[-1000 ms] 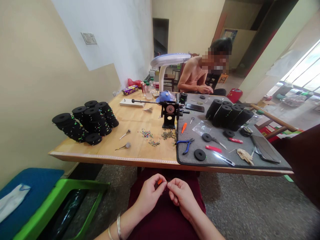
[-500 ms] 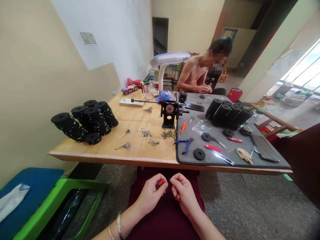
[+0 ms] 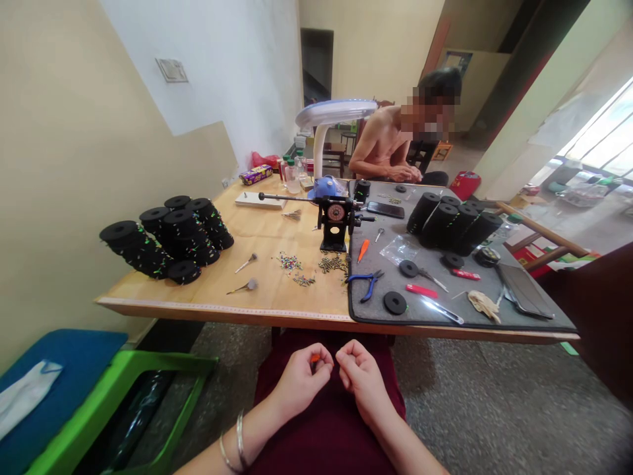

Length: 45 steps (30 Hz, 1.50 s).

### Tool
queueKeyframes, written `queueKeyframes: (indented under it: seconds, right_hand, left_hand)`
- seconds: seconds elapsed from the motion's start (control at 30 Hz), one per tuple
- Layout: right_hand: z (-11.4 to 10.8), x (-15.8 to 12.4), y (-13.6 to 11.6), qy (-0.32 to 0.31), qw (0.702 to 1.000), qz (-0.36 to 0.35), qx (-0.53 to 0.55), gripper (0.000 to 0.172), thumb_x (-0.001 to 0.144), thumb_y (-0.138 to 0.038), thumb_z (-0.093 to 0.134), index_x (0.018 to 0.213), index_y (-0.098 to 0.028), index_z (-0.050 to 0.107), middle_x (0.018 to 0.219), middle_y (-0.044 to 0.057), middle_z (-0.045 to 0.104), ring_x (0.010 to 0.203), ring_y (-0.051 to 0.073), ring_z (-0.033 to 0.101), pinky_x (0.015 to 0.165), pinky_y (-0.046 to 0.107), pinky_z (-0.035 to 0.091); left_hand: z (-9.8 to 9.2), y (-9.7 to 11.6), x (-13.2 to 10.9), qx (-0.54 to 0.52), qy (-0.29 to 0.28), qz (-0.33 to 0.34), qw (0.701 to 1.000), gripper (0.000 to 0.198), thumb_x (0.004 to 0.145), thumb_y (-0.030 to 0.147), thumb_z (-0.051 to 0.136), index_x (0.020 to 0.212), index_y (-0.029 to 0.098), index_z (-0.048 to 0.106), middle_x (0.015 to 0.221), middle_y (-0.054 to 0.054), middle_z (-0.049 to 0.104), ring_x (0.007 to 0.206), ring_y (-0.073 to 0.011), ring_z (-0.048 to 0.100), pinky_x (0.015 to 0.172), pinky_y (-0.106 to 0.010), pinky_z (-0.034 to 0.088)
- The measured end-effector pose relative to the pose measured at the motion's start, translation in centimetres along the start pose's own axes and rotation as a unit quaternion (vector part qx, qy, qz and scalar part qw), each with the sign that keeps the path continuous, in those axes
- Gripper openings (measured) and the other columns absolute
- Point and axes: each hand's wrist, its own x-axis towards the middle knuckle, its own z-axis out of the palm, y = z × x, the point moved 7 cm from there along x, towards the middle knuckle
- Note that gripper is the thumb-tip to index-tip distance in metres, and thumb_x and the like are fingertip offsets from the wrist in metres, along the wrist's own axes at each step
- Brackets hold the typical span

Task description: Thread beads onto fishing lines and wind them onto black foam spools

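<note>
Over the dark red cloth of my lap (image 3: pixel 329 422), my left hand (image 3: pixel 307 379) is closed round a small orange thing (image 3: pixel 315 358), mostly hidden by the fingers. My right hand (image 3: pixel 360 377) is pinched just beside it, and what its fingertips hold is too small to make out. Beyond my hands, near the table's front edge, lie blue-handled pliers (image 3: pixel 364 285), a black foam disc (image 3: pixel 395 303) and small piles of colourful beads (image 3: pixel 289 262) and brassy pieces (image 3: pixel 331 264).
A black winding device (image 3: pixel 335 224) stands mid-table under a white lamp (image 3: pixel 320 148). Stacks of black spools stand at left (image 3: pixel 182 231) and right (image 3: pixel 440 221). Across the table sits a person (image 3: pixel 383 142). A green stool (image 3: pixel 123 376) is at lower left.
My fingers have shifted slightly, and less of the orange thing shows in my left hand. The view has moved a little.
</note>
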Motion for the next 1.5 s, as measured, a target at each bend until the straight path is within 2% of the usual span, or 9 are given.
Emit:
queueKeyframes:
  seconds: [0.1, 0.2, 0.33, 0.63, 0.93, 1.07, 1.23, 1.37, 1.5]
  right_hand:
    - [0.1, 0.1, 0.2, -0.016, 1.0, 0.002, -0.013, 0.035, 0.073, -0.048, 0.065, 0.069, -0.02, 0.045, 0.04, -0.011, 0.041, 0.038, 0.005, 0.026, 0.041, 0.02, 0.017]
    - [0.1, 0.1, 0.3, -0.018, 0.999, 0.01, -0.025, 0.037, 0.072, -0.05, 0.065, 0.068, -0.02, 0.045, 0.041, -0.01, 0.041, 0.038, 0.005, 0.026, 0.042, 0.02, 0.017]
    - [0.4, 0.1, 0.6, -0.038, 0.998, 0.035, -0.031, 0.035, 0.07, -0.05, 0.067, 0.073, -0.019, 0.051, 0.043, -0.011, 0.037, 0.039, 0.005, 0.024, 0.042, 0.02, 0.015]
    - [0.6, -0.1, 0.5, -0.051, 0.99, 0.013, -0.129, 0.014, 0.069, -0.024, 0.059, 0.061, -0.019, 0.048, 0.044, -0.01, 0.037, 0.042, 0.007, 0.024, 0.045, 0.022, 0.017]
    - [-0.2, -0.3, 0.4, -0.002, 0.999, 0.01, -0.052, 0.012, 0.069, -0.023, 0.053, 0.063, -0.021, 0.043, 0.039, -0.012, 0.035, 0.036, 0.005, 0.025, 0.04, 0.019, 0.017]
    - [-0.2, -0.6, 0.1, 0.014, 0.999, 0.018, -0.034, 0.018, 0.074, -0.031, 0.057, 0.068, -0.02, 0.045, 0.041, -0.009, 0.045, 0.036, 0.005, 0.027, 0.039, 0.018, 0.017]
    - [0.1, -0.7, -0.1, 0.01, 0.998, 0.009, -0.065, 0.023, 0.076, -0.036, 0.059, 0.069, -0.02, 0.046, 0.043, -0.008, 0.049, 0.036, 0.005, 0.031, 0.039, 0.018, 0.02]
    - [0.4, -0.8, -0.6, -0.003, 0.992, -0.039, -0.122, 0.024, 0.077, -0.037, 0.06, 0.068, -0.019, 0.047, 0.044, -0.007, 0.049, 0.039, 0.006, 0.037, 0.042, 0.018, 0.026]
    - [0.6, -0.9, -0.8, -0.034, 0.986, -0.052, -0.157, 0.023, 0.08, -0.037, 0.059, 0.07, -0.018, 0.05, 0.049, -0.004, 0.055, 0.042, 0.008, 0.044, 0.045, 0.02, 0.034]
  left_hand:
    - [0.0, -0.7, 0.0, 0.003, 0.006, -0.013, 1.0, 0.012, 0.071, 0.025, 0.061, 0.063, 0.016, 0.061, 0.049, 0.005, 0.046, 0.049, -0.0099, 0.036, 0.051, -0.022, 0.029]
    - [-0.2, -1.0, 0.0, -0.002, 0.011, -0.018, 1.0, 0.016, 0.073, 0.03, 0.062, 0.068, 0.015, 0.065, 0.059, 0.0, 0.057, 0.054, -0.0116, 0.043, 0.055, -0.023, 0.033]
    - [-1.0, -0.3, 0.0, -0.005, 0.027, -0.019, 0.999, 0.02, 0.072, 0.034, 0.065, 0.069, 0.015, 0.066, 0.058, 0.001, 0.055, 0.054, -0.012, 0.042, 0.055, -0.023, 0.034]
    - [-1.6, -0.3, 0.2, -0.067, 0.053, -0.018, 0.996, 0.022, 0.079, 0.038, 0.059, 0.075, 0.016, 0.061, 0.068, 0.0, 0.055, 0.06, -0.013, 0.047, 0.057, -0.023, 0.038]
    - [-5.7, -0.5, 0.5, -0.012, 0.153, 0.02, 0.988, 0.016, 0.079, 0.033, 0.059, 0.082, 0.018, 0.062, 0.072, -0.001, 0.06, 0.067, -0.0164, 0.053, 0.065, -0.025, 0.041]
    - [-5.9, -1.1, 0.0, -0.023, 0.098, 0.007, 0.995, 0.016, 0.075, 0.032, 0.064, 0.08, 0.017, 0.064, 0.075, -0.002, 0.062, 0.07, -0.0162, 0.054, 0.068, -0.025, 0.041]
    - [-3.4, -1.4, -0.7, -0.062, 0.001, -0.071, 0.996, 0.022, 0.073, 0.037, 0.067, 0.077, 0.014, 0.067, 0.059, 0.002, 0.055, 0.057, -0.0121, 0.046, 0.059, -0.023, 0.037]
    - [-1.9, -0.8, -0.4, -0.11, -0.013, -0.088, 0.99, 0.026, 0.07, 0.038, 0.069, 0.076, 0.013, 0.067, 0.058, 0.004, 0.051, 0.054, -0.0094, 0.039, 0.054, -0.022, 0.032]
    - [-1.8, -0.6, 0.3, -0.129, -0.002, -0.067, 0.989, 0.024, 0.071, 0.036, 0.069, 0.065, 0.014, 0.061, 0.057, 0.004, 0.05, 0.055, -0.0096, 0.041, 0.055, -0.021, 0.035]
